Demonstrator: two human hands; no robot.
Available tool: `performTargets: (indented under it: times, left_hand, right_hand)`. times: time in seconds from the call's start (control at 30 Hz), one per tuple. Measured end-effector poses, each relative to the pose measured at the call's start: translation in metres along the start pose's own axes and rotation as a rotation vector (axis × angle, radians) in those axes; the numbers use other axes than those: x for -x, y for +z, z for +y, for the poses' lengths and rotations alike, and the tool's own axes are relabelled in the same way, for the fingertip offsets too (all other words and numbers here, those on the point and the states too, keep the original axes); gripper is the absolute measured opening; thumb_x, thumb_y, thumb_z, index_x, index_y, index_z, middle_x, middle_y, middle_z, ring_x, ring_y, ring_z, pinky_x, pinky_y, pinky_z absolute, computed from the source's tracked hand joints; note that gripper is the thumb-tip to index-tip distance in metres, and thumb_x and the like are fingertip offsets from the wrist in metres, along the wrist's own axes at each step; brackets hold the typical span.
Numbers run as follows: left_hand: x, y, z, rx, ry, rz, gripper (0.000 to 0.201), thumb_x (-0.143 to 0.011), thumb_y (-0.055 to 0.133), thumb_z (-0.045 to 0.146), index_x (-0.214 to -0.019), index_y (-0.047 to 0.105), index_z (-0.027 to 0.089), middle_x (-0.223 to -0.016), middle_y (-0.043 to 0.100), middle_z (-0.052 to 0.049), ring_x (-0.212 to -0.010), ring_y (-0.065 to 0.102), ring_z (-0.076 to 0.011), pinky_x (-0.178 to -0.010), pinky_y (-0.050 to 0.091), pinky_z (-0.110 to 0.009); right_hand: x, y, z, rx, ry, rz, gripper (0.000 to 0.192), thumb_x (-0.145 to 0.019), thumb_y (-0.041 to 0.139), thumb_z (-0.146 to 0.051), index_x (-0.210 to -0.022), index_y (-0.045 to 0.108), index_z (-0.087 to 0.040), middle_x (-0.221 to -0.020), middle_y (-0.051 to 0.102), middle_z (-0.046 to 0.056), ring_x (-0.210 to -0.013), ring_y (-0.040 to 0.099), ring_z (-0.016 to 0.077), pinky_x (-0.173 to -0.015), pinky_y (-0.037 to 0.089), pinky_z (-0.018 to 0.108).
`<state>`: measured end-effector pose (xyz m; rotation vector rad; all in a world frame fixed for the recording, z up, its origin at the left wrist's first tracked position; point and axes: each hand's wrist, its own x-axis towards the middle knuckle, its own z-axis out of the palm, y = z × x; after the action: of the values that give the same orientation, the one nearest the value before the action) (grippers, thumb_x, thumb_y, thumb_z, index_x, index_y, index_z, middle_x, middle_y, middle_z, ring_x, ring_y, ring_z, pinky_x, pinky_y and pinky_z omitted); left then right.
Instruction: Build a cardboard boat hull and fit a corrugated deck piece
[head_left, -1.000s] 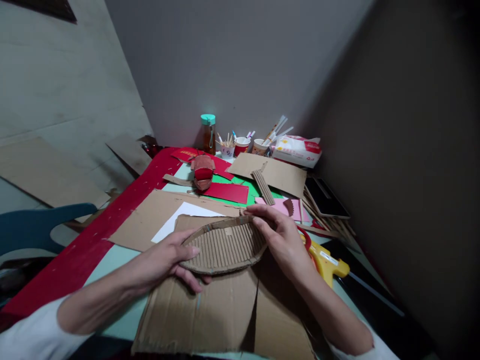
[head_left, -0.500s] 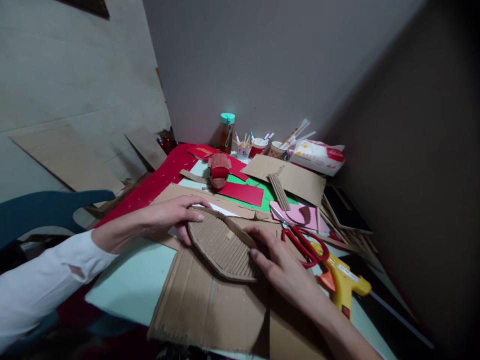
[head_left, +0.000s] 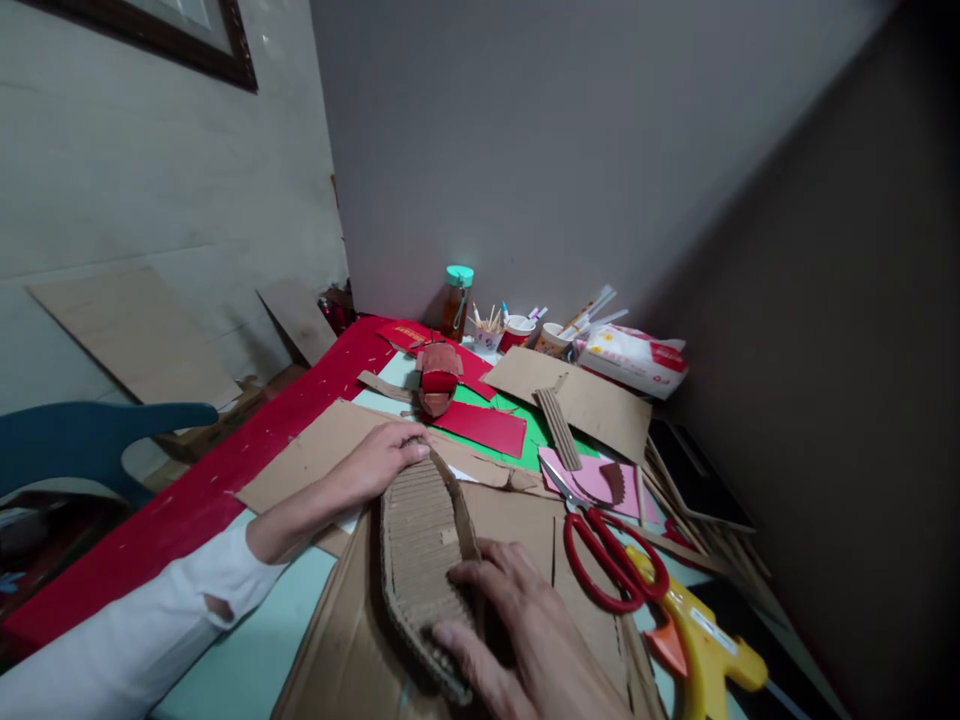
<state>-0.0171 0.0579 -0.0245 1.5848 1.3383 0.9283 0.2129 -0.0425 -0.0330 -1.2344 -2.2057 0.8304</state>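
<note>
A leaf-shaped corrugated cardboard piece (head_left: 420, 565) with a raised rim lies lengthwise before me. My left hand (head_left: 391, 455) is closed on its far tip, fingers behind the rim and thumb on the near side. At its right edge, my right hand (head_left: 517, 630) pinches the rim near the close end, with the thumb over the ridged inner face. Under it lies a larger cardboard sheet (head_left: 330, 640). Red-handled scissors (head_left: 611, 555) rest to the right of my right hand, beside a yellow glue gun (head_left: 709, 640).
A small red and brown cardboard model (head_left: 437, 380) stands farther back. Behind it are a bottle (head_left: 455, 310), cups with sticks (head_left: 489, 338) and a tissue pack (head_left: 630, 358). Pink paper (head_left: 551, 468) and cardboard scraps lie mid-table. A blue chair (head_left: 97, 440) stands left.
The cardboard piece has turned from lying crosswise to pointing away from me. My right hand has come nearer and to the left; the view has tilted up slightly.
</note>
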Motion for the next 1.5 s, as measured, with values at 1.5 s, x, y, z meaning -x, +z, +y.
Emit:
performTargets:
  times: [1.5]
  left_hand:
    - [0.0, 0.0, -0.01, 0.021, 0.069, -0.218, 0.031, -0.094, 0.043, 0.038, -0.099, 0.067, 0.019, -0.102, 0.069, -0.004, -0.102, 0.06, -0.0238, -0.093, 0.038, -0.033]
  right_hand:
    - [-0.254, -0.022, 0.054, -0.002, 0.413, -0.061, 0.035, -0.096, 0.064, -0.036, -0.126, 0.06, -0.016, -0.127, 0.062, 0.009, -0.106, 0.065, 0.0252, -0.088, 0.056, 0.045]
